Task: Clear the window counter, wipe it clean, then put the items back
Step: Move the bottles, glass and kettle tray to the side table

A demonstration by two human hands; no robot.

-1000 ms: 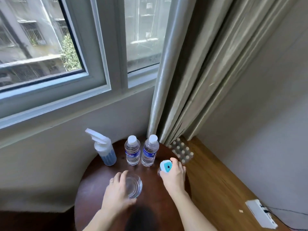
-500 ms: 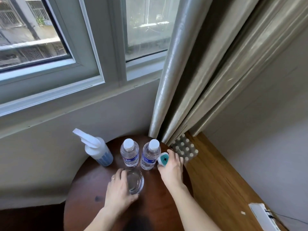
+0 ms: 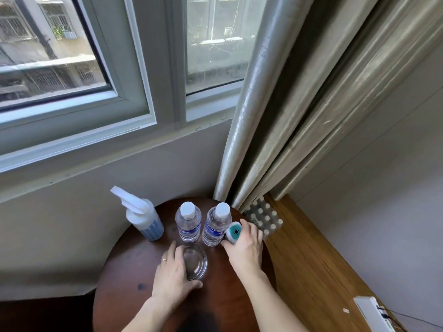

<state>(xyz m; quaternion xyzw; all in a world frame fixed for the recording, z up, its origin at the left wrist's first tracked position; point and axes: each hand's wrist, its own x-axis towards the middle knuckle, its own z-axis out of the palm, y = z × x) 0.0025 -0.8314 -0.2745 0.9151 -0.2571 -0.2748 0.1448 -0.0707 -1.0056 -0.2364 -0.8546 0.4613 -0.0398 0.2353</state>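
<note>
Now the left hand (image 3: 173, 271) curls its fingers round a clear glass (image 3: 194, 261) near the middle of the round brown table (image 3: 124, 283), while the right hand (image 3: 247, 248) grips a small white-and-teal device (image 3: 233, 232) by the table's right edge. Along the far edge stand a spray bottle (image 3: 143, 218) and two water bottles (image 3: 188, 222), the right-hand one just beside the device.

On the round table (image 3: 124, 271), the spray bottle (image 3: 143, 218) stands far left, two water bottles (image 3: 188, 222) (image 3: 215, 224) to its right. A glass (image 3: 195, 261) sits before them. A bottle pack (image 3: 263, 218) lies on the floor (image 3: 311, 259) right of the table, below the curtain (image 3: 275, 104).
</note>
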